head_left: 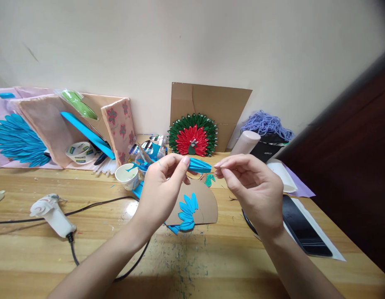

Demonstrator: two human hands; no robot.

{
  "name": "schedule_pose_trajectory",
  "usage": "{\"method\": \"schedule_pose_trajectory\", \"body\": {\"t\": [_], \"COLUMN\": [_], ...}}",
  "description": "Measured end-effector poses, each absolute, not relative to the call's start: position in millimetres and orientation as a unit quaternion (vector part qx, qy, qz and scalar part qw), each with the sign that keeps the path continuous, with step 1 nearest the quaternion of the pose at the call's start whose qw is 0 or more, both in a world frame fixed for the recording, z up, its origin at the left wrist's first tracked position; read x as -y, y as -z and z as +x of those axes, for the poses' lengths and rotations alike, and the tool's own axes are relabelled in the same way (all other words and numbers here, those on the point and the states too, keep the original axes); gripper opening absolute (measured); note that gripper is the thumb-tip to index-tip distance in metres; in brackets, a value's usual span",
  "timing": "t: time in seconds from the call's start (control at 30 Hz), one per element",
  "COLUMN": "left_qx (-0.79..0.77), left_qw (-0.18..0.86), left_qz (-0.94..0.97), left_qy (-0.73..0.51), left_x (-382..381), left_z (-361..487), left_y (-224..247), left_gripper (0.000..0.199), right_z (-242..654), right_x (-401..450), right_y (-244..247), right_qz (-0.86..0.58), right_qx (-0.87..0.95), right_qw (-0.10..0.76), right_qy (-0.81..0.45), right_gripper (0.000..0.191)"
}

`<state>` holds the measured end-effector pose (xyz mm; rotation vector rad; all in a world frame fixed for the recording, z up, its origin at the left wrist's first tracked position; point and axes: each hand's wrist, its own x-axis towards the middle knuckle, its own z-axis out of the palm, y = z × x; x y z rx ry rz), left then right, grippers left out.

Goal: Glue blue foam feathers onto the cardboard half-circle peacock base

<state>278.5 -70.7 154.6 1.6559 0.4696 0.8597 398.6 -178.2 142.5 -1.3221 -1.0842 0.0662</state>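
My left hand (161, 187) pinches one end of a folded blue crepe-paper petal (200, 166), held up above the table. Just off the petal's other tip, my right hand (256, 191) has thumb and fingertips pressed together; whatever they grip is too small to make out. Below and between the hands lies a rounded piece of cardboard (206, 203), with several blue petals (187, 211) fanned out on its left part and at its lower edge. A small green bird-shaped cutout (210, 180) rests behind it.
A white hot glue gun (55, 216) with a black cord lies at left. Near my left wrist stands a paper cup (126, 176) with blue scraps. A red and green fan-tailed bird (192, 137) leans on cardboard behind. At right is a phone (306, 228).
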Motion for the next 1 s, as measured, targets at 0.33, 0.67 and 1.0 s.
{"method": "schedule_pose_trajectory", "body": {"t": [0.33,0.67,1.0], "left_qx": [-0.193,-0.195,-0.252], "left_qw": [0.575,0.555,0.503], "left_qz": [0.703,0.72,0.711], "left_qy": [-0.372,-0.367,-0.423], "left_x": [70,70,43], "left_z": [281,280,268], "left_y": [-153,-152,-165], "left_gripper": [0.022,0.022,0.022], "right_z": [402,405,477], "right_x": [177,179,181], "right_y": [-141,-142,-150], "right_qz": [-0.598,-0.622,-0.515], "right_qx": [0.485,0.481,0.369], "right_qw": [0.634,0.611,0.77], "right_qy": [-0.065,-0.097,-0.065], "right_gripper": [0.017,0.007,0.006]}}
